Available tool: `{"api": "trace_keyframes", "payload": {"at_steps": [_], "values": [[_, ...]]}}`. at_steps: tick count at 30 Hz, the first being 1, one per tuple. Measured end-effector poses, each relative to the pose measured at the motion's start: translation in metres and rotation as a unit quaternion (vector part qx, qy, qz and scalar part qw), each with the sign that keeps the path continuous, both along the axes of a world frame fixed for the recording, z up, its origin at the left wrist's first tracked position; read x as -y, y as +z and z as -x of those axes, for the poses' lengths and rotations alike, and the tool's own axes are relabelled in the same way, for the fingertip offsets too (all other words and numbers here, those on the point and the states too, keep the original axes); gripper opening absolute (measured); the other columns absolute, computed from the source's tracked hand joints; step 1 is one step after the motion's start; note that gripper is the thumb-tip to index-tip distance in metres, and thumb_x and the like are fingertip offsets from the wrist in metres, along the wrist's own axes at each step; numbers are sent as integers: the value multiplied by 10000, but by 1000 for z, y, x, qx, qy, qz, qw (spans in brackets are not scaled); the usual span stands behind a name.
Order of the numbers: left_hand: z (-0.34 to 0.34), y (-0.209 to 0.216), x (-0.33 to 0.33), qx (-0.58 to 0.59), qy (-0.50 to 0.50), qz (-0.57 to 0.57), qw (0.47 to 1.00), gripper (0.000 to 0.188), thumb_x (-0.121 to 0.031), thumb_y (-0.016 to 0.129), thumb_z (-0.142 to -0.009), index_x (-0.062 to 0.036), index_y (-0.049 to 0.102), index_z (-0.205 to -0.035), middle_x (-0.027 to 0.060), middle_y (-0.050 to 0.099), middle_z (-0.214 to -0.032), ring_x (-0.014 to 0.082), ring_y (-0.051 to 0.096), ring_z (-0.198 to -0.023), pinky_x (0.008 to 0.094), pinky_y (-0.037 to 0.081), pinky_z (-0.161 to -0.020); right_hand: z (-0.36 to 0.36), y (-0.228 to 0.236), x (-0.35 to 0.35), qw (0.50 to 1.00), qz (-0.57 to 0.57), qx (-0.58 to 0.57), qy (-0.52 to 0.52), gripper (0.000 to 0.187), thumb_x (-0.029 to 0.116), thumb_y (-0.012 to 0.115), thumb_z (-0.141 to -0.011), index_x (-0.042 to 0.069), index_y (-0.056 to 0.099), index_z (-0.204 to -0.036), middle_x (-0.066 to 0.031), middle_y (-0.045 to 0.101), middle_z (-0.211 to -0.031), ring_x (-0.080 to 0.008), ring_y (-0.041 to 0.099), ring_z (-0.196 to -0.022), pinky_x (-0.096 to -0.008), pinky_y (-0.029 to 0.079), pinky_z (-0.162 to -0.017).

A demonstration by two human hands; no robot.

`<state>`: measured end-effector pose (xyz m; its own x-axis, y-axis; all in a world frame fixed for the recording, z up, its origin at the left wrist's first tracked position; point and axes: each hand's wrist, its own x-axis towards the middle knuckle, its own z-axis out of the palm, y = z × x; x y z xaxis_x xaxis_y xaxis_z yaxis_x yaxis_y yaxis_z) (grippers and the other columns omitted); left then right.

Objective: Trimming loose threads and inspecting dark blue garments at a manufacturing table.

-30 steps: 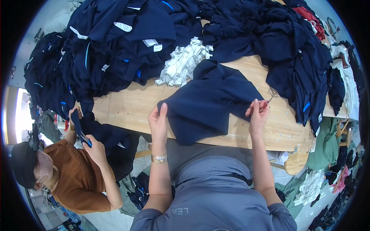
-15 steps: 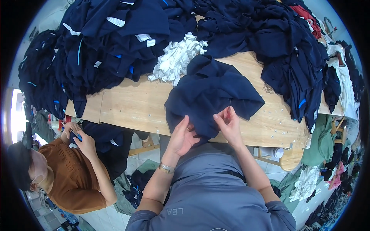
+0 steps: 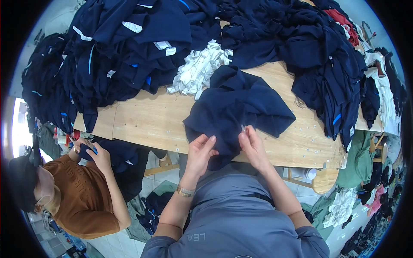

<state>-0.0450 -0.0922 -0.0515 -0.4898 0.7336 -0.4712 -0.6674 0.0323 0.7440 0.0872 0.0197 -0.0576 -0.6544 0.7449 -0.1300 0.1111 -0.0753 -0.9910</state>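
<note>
Left hand (image 3: 200,152) is apparently pinching the navy garment (image 3: 234,101) at the table surface's (image 3: 146,127) near edge; right hand (image 3: 253,146) is pinching a blurred tool (image 3: 243,128) — the garment is lying unfolded, seemingly unfinished.

1 central garment (image 3: 223,105), 1 co-worker (image 3: 84,193)

Slim tool (image 3: 243,128) in right grip (image 3: 253,147): mostly hidden, tip blurred. Left grip (image 3: 199,154): hold on navy cloth (image 3: 234,101) unclear. Navy garment heap (image 3: 155,26) cut off at top. Co-worker's hand (image 3: 102,159) partly covers blue tool (image 3: 94,150).
</note>
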Motion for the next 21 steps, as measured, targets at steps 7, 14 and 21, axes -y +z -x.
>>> {"api": "trace_keyframes", "payload": {"at_steps": [7,14,21], "values": [[-4,24,-1,-27,-11,-25,999,92,-117,591,-883,-40,610,-838,-6,577,-778,43,524,-639,203,511,-519,3,23,4,963,-219,126,89,345,357,568,-870,42,468,-775,-141,515,-592,-327,554,-570,-378,400,-502],[-7,24,-1,-79,-31,-74,994,130,-85,568,-891,17,623,-950,72,640,-925,103,607,-792,253,556,-662,3,30,2,945,-271,146,111,361,383,559,-868,55,457,-757,-133,533,-594,-320,568,-581,-389,408,-502],[-11,29,-5,-137,-27,-64,988,115,-68,559,-894,27,620,-873,60,628,-833,96,611,-765,289,568,-729,4,31,1,941,-283,147,114,354,374,551,-875,55,458,-752,-134,546,-600,-314,575,-583,-390,414,-498]]}}
